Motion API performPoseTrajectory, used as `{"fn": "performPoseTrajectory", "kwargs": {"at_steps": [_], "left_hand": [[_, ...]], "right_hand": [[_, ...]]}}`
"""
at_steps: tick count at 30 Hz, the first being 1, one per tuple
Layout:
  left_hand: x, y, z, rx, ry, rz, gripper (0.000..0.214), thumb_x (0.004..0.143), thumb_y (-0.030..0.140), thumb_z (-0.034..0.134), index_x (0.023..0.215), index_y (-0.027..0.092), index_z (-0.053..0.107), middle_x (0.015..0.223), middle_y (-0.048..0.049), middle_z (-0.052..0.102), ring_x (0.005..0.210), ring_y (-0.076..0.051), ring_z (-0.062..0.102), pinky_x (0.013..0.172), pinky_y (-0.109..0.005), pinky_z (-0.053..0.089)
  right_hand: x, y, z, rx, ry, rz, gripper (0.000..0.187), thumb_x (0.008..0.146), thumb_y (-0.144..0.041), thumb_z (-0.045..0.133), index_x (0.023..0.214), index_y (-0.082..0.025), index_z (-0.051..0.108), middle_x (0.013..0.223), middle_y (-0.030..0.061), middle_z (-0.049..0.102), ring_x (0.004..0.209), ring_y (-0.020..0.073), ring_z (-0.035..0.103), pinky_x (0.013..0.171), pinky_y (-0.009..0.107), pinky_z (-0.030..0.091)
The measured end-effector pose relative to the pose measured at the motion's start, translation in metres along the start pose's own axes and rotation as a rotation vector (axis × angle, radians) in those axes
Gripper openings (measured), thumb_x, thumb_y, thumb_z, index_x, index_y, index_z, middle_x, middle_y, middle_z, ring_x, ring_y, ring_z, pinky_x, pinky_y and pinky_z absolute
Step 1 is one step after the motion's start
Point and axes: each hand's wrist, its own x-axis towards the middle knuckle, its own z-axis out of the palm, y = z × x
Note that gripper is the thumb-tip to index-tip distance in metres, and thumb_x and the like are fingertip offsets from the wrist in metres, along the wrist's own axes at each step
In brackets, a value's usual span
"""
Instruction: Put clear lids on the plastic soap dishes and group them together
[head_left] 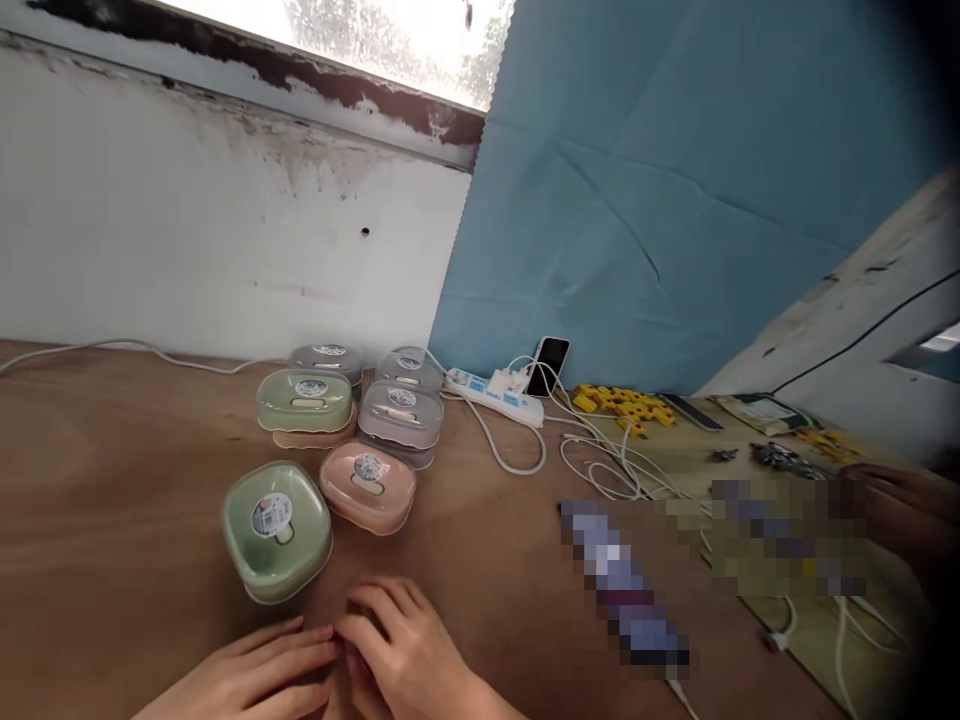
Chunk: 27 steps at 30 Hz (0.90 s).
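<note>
My left hand [259,665] lies low on the brown wooden table [112,500], fingers stretched out flat and pointing right. My right hand [397,640] rests beside it, fingers curled down onto the table, fingertips touching those of the left. I see nothing held in either hand. Just beyond them sits a green lidded plastic box [276,530], with a pink box [367,485] behind it to the right.
More lidded boxes stand further back: a green one [304,400], a mauve one [400,418] and two grey ones [327,357]. A white power strip [493,392], a phone [549,365] and tangled white cables [607,455] lie right. Another person's hand [900,500] shows at far right near yellow parts [622,403].
</note>
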Motion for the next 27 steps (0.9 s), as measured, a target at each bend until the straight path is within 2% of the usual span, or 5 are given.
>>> {"fn": "performPoseTrajectory", "kwargs": {"at_steps": [6, 12, 16, 20, 27], "left_hand": [[0.002, 0.017, -0.011, -0.01, -0.146, -0.154, 0.049, 0.082, 0.009, 0.051, 0.126, 0.031, 0.052, 0.139, 0.0007, 0.052, 0.124, -0.021, 0.053, 0.104, -0.033, 0.045], [0.001, 0.025, -0.01, -0.064, -0.151, -0.218, 0.043, 0.087, 0.007, 0.044, 0.124, 0.027, 0.052, 0.14, -0.0044, 0.051, 0.127, -0.021, 0.049, 0.107, -0.04, 0.042], [0.0, 0.029, -0.014, -0.12, -0.16, -0.254, 0.041, 0.088, 0.009, 0.044, 0.123, 0.028, 0.051, 0.141, -0.0041, 0.05, 0.127, -0.021, 0.049, 0.108, -0.043, 0.039], [-0.001, 0.028, -0.015, -0.139, -0.144, -0.236, 0.041, 0.089, 0.009, 0.043, 0.125, 0.027, 0.051, 0.141, -0.0052, 0.049, 0.127, -0.022, 0.049, 0.109, -0.044, 0.038], [-0.005, 0.025, -0.009, -0.184, -0.098, -0.2, 0.04, 0.09, 0.01, 0.041, 0.124, 0.028, 0.052, 0.139, -0.0058, 0.05, 0.125, -0.023, 0.05, 0.103, -0.04, 0.045]], "right_hand": [[0.022, 0.022, -0.011, 0.044, 0.323, 0.421, 0.061, 0.08, -0.025, 0.061, 0.133, -0.016, 0.031, 0.141, 0.0205, 0.029, 0.133, 0.0335, 0.032, 0.104, 0.054, 0.036], [0.046, 0.064, -0.005, 0.309, 0.153, 0.586, 0.116, 0.062, -0.035, 0.084, 0.145, -0.017, 0.005, 0.145, 0.0203, 0.03, 0.135, 0.0328, 0.031, 0.109, 0.052, 0.028], [0.045, 0.068, -0.008, 0.428, 0.099, 0.579, 0.115, 0.066, -0.031, 0.082, 0.147, -0.02, 0.0, 0.141, 0.0174, 0.038, 0.131, 0.0297, 0.038, 0.108, 0.049, 0.031], [0.023, 0.055, -0.02, 0.381, 0.102, 0.578, 0.103, 0.066, -0.029, 0.08, 0.145, -0.022, 0.014, 0.143, 0.015, 0.034, 0.132, 0.0294, 0.035, 0.109, 0.048, 0.03], [-0.019, 0.033, -0.06, 0.43, -0.13, 0.429, 0.086, 0.066, -0.029, 0.081, 0.138, -0.025, 0.034, 0.132, 0.0089, 0.04, 0.125, 0.0257, 0.042, 0.106, 0.039, 0.036]]}}
